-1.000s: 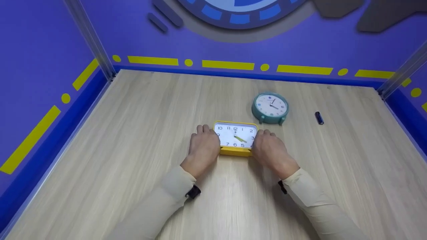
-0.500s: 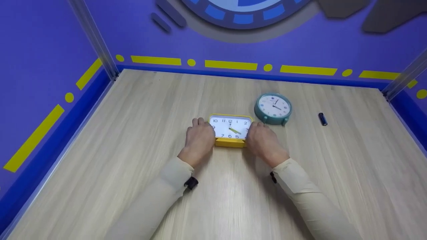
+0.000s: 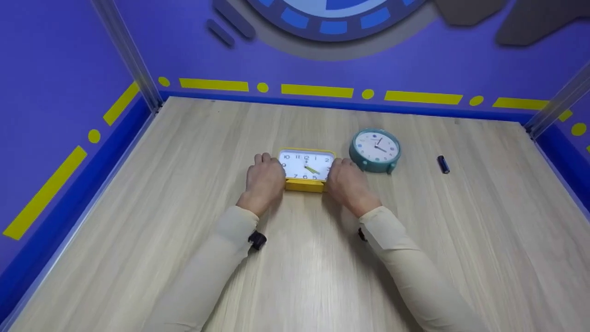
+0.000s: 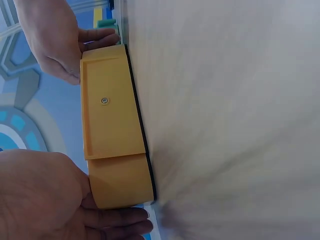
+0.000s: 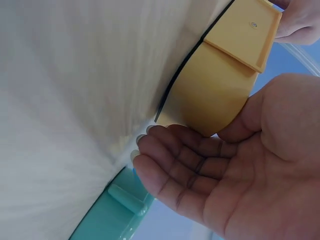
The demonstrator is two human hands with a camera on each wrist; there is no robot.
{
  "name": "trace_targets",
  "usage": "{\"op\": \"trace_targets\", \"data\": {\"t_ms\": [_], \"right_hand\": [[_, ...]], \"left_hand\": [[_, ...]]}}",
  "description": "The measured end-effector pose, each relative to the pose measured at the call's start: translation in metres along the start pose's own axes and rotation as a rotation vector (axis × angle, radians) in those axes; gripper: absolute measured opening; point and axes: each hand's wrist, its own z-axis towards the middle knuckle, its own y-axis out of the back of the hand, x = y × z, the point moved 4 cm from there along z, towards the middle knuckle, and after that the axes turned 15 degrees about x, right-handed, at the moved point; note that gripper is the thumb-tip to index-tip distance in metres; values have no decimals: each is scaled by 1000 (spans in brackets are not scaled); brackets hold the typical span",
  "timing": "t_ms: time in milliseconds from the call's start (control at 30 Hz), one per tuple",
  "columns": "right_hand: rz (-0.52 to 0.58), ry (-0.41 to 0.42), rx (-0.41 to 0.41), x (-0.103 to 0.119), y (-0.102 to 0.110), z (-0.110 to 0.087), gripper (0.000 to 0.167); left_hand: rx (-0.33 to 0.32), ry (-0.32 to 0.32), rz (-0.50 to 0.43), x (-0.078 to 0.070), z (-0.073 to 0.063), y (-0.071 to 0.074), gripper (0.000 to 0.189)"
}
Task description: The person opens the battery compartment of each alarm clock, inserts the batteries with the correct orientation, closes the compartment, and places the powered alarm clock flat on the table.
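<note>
A yellow rectangular clock [image 3: 305,167] with a white numbered face lies face up on the wooden table. My left hand [image 3: 266,180] grips its left end, and my right hand [image 3: 348,183] holds the right end. In the left wrist view the yellow clock's side wall [image 4: 112,110] shows a small screw, with its dark back edge down at the tabletop. Seen from the right wrist, the right hand's fingers [image 5: 175,155] bend along the clock's rounded end, with the thumb at its front rim. A round teal clock [image 3: 375,150] sits just beyond the right hand.
A small dark battery [image 3: 443,164] lies on the table [image 3: 470,240] to the right of the teal clock. Blue-purple panels [image 3: 318,69] with yellow markings wall the table's back and sides.
Both hands have moved the yellow clock left and farther back across the table, keeping their hold on its ends. The teal clock and the battery have stayed in place.
</note>
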Motion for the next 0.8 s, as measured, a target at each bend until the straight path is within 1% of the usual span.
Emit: {"op": "trace_targets", "data": {"t_ms": [133, 400, 533, 667, 800], "right_hand": [[14, -4, 1, 4, 3, 8, 38], [47, -8, -14, 9, 7, 21, 41], [65, -19, -30, 12, 10, 27, 40], [61, -19, -46, 15, 12, 33, 39], [56, -14, -48, 16, 13, 38, 39]], "left_hand": [[-1, 12, 6, 6, 7, 2, 33], [1, 44, 8, 13, 21, 6, 33], [-9, 40, -22, 19, 28, 9, 35], [-20, 28, -80, 26, 35, 10, 36], [-31, 20, -105, 33, 39, 12, 37]]}}
